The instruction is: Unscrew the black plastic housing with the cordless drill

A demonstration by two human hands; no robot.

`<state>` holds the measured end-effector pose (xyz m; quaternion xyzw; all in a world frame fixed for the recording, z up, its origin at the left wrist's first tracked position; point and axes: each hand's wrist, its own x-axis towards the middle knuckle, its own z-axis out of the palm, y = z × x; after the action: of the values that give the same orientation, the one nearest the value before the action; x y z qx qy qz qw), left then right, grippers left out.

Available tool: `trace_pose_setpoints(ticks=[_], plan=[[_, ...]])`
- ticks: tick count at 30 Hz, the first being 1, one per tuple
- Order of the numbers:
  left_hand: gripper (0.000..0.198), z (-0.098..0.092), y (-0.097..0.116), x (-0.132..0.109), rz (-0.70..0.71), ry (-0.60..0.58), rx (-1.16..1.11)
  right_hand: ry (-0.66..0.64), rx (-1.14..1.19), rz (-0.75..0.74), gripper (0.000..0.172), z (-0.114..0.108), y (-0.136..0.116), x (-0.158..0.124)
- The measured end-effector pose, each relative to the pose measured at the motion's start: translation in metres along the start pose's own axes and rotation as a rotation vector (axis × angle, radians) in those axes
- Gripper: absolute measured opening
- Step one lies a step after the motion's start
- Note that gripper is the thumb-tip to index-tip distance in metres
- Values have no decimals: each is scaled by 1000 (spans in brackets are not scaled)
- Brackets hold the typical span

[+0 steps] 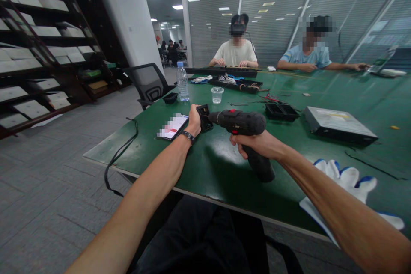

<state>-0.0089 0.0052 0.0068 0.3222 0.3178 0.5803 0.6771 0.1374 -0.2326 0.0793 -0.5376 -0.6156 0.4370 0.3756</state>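
My right hand point(253, 143) is wrapped round the grip of a black cordless drill point(240, 121) with red accents. The drill points left, its tip reaching a small black box-like part point(204, 117). That part stands on edge in my left hand point(194, 120), whose fingers are closed on it and partly hidden behind it. Whether the tip sits in a screw or hole is too small to tell. Just left of my left hand a phone point(173, 127) with a lit screen lies on the green table point(205, 171).
Behind my hands stand a water bottle point(183, 82) and a clear plastic cup point(217, 95). Black trays point(281, 111), a silver metal box point(340, 124) and white gloves point(348, 184) lie to the right. Two people sit across the table. A strap point(120, 154) hangs over the left edge.
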Motion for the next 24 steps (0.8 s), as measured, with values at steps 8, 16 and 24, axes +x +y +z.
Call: trace_pose_setpoints(ticks=[8, 16, 24], plan=[[29, 0, 0, -1, 30, -12, 11, -13, 17, 19, 19, -1, 1, 1], [27, -1, -1, 1, 8, -9, -6, -19, 47, 24, 23, -2, 4, 1], [29, -4, -5, 6, 49, -3, 38, 36, 33, -40, 23, -6, 8, 1]])
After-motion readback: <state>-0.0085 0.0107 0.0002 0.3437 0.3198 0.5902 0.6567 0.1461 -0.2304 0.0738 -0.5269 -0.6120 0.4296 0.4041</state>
